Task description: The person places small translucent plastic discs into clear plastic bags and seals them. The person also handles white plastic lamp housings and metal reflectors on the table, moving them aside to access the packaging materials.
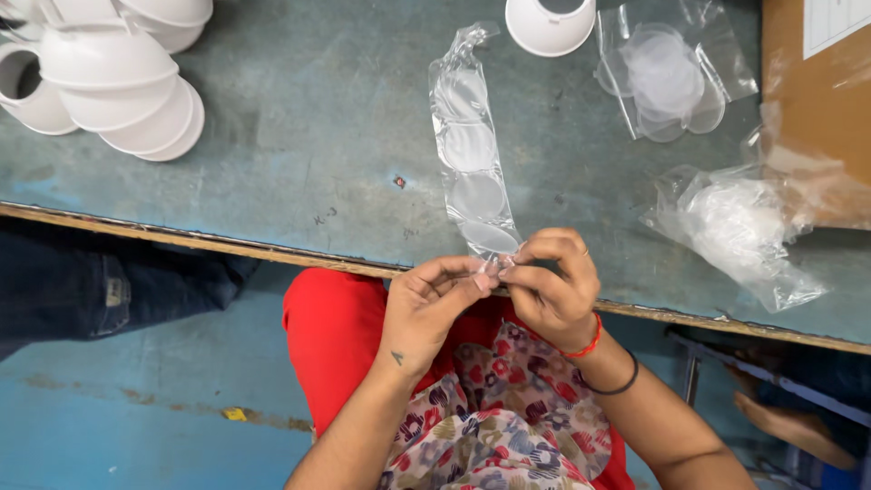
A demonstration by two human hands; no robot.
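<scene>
A long clear plastic sleeve [469, 145] holding a row of round clear discs lies on the grey-blue table [308, 136], running from the far middle to the near edge. My left hand [434, 304] and my right hand [552, 283] meet at the sleeve's near end, both pinching it between fingertips just over the table's edge. The right wrist carries a red thread and a dark band.
Stacked white dome-shaped shells [113, 68] sit at the far left, one more white shell [550, 23] at the top middle. Clear bags of discs [667, 77] and a crumpled bag [744, 227] lie at the right, beside a cardboard box [817, 100]. Another person's legs [100, 281] are at the left.
</scene>
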